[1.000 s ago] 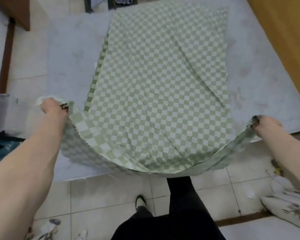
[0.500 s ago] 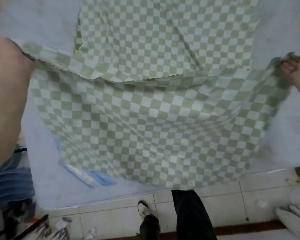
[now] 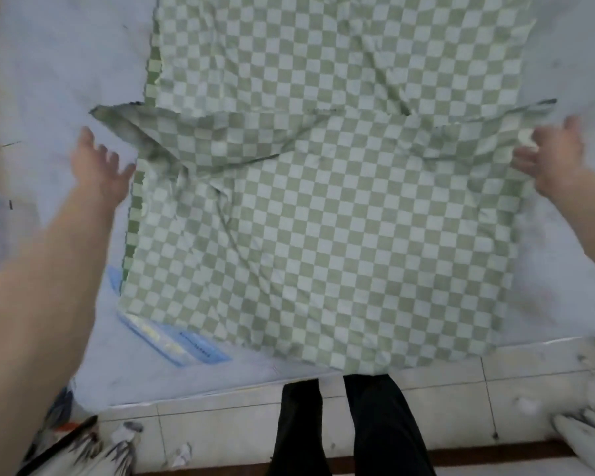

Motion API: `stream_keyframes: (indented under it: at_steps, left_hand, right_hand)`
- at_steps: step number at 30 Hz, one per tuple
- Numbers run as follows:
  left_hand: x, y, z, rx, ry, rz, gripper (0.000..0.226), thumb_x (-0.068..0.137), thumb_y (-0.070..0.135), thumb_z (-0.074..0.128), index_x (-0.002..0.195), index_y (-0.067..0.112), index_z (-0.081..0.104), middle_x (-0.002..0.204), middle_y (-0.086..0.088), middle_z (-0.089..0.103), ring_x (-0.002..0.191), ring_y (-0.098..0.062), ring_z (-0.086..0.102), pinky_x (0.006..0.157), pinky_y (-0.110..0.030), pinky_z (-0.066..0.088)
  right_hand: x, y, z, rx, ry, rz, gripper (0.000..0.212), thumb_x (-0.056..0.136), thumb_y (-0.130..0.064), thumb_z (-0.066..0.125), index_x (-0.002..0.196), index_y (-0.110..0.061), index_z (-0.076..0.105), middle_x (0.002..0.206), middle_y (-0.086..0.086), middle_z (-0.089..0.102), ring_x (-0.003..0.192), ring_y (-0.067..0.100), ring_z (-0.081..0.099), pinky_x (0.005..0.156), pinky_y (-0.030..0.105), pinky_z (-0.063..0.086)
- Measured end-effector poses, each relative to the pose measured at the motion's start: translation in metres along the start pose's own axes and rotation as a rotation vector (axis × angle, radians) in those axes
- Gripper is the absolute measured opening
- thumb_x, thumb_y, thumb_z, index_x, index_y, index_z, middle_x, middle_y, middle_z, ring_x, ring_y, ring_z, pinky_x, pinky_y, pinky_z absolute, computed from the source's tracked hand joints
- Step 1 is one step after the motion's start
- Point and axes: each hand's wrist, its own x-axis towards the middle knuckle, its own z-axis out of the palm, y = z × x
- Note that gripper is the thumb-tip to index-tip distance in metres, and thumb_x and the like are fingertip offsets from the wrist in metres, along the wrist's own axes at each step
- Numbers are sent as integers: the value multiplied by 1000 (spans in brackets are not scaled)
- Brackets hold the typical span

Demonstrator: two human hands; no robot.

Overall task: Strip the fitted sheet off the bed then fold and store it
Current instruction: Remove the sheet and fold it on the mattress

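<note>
Dark print runs along the blue packet [image 3: 186, 341] on the mattress [image 3: 49, 80], too blurred to read.

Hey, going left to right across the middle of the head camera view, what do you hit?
Left hand open over the bare mattress → green checked sheet, its near half folded over → right hand open at the sheet's right edge.
</note>
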Motion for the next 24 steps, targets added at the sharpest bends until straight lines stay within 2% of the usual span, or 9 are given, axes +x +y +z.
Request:
stream_keyframes:
  at_steps: [2, 3, 5, 7, 9, 11, 15, 20, 24]
  left_hand:
    - [-43, -61, -28, 196, 25, -98, 33, 108, 30, 37, 138, 24, 49, 133, 1, 57, 121, -14, 56, 109, -45, 43]
    - [-64, -98, -50, 282, 45, -175, 36, 108, 25, 34, 141, 19, 49, 132, -2, 57, 121, -17, 55, 107, -45, 45]
    - [-101, -175, -88, 418, 80, -366, 40, 109, 20, 37, 147, 13, 46, 126, -8, 58, 121, -24, 54, 103, -43, 48]
    - [-143, -253, -142, 539, 76, -534, 39, 107, 19, 43, 145, 10, 49, 112, -8, 60, 108, -25, 57, 96, -41, 49]
    - [-171, -293, -165, 536, 120, -641, 42, 107, 26, 46, 147, 14, 48, 132, -11, 58, 119, -29, 58, 103, -45, 48]
    - [-178, -326, -195, 490, 149, -663, 49, 107, 31, 46, 153, 15, 40, 153, -12, 45, 136, -32, 48, 110, -50, 45]
    - [-144, -359, -232, 362, 140, -550, 49, 107, 36, 45, 150, 13, 43, 149, -10, 52, 133, -27, 54, 105, -45, 48]
    - [-79, -378, -252, 125, 164, -555, 48, 106, 42, 48, 147, 15, 47, 138, -8, 63, 124, -28, 62, 101, -47, 53]
    - [-55, -392, -267, 69, 238, -590, 45, 104, 37, 52, 146, 22, 48, 136, -2, 64, 122, -23, 64, 102, -45, 52]
  right_hand:
    - [-30, 46, 3, -183, -19, 38, 63, 99, -18, 45, 157, -29, 24, 133, 5, 56, 94, 23, 63, 73, 33, 54]
    - [-49, 80, 0, -215, -21, 54, 59, 100, -16, 46, 156, -25, 29, 129, 11, 58, 87, 23, 61, 67, 31, 51]
    - [-91, 150, -3, -256, -57, 226, 42, 103, -14, 43, 145, -15, 45, 105, 19, 62, 65, 19, 57, 53, 26, 47]
    - [-151, 245, -12, -279, -113, 434, 25, 105, -15, 37, 117, -10, 59, 81, 15, 54, 51, 14, 58, 46, 22, 44]
    - [-200, 313, -16, -306, -63, 610, 22, 103, -14, 41, 115, -8, 59, 94, 15, 59, 76, 18, 69, 68, 31, 53]
    - [-250, 384, -17, -254, -9, 732, 32, 101, -16, 47, 130, -6, 57, 105, 12, 60, 100, 28, 62, 81, 41, 52]
    - [-303, 462, -1, 25, -12, 885, 50, 103, -32, 53, 148, -11, 43, 143, 17, 51, 132, 32, 51, 109, 49, 45]
    - [-285, 494, 18, 273, 79, 820, 41, 106, -29, 48, 145, -17, 45, 144, 12, 55, 133, 27, 54, 110, 47, 41]
    - [-274, 508, 27, 370, 184, 951, 32, 103, -28, 55, 133, -19, 50, 115, 8, 61, 119, 24, 61, 101, 46, 47]
